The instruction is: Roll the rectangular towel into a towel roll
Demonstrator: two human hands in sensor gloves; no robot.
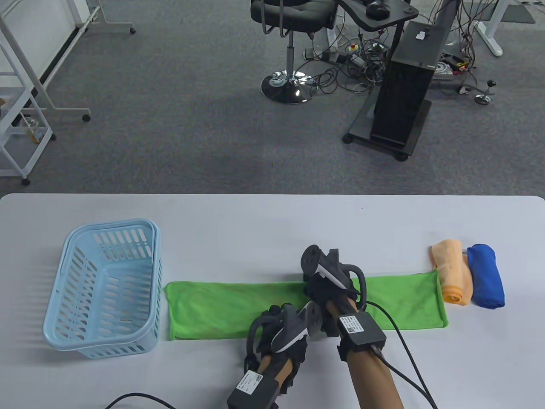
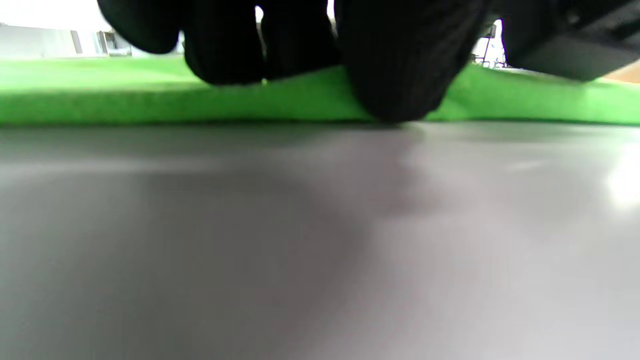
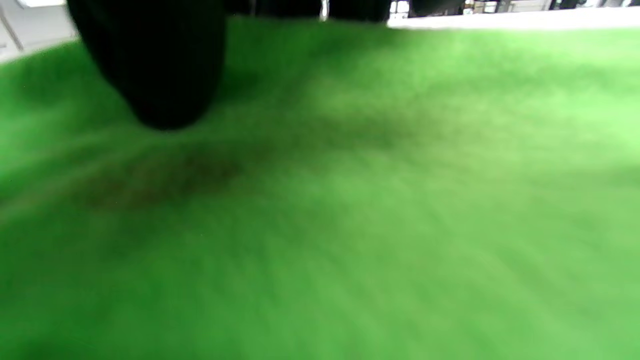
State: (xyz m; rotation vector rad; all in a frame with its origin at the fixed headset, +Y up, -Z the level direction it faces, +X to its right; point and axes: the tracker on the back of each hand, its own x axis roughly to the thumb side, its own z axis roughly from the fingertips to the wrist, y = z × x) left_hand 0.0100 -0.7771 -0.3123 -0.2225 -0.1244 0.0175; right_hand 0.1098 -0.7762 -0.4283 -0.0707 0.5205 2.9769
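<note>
Green towel [image 1: 221, 304] is laid flat as a long strip across the near middle of the white table [image 1: 264, 221], unrolled. Its near edge is pressed by the fingertips [image 2: 395, 75] of the left hand [image 1: 276, 330]; the right hand [image 1: 330, 285] is rested on the cloth's middle, though whether its fingers are straight or curled cannot be told. A light blue basket [image 1: 68, 298] is set just beside the left end. An orange roll [image 1: 453, 272] touches the right end, with a blue roll [image 1: 487, 275] against it.
</note>
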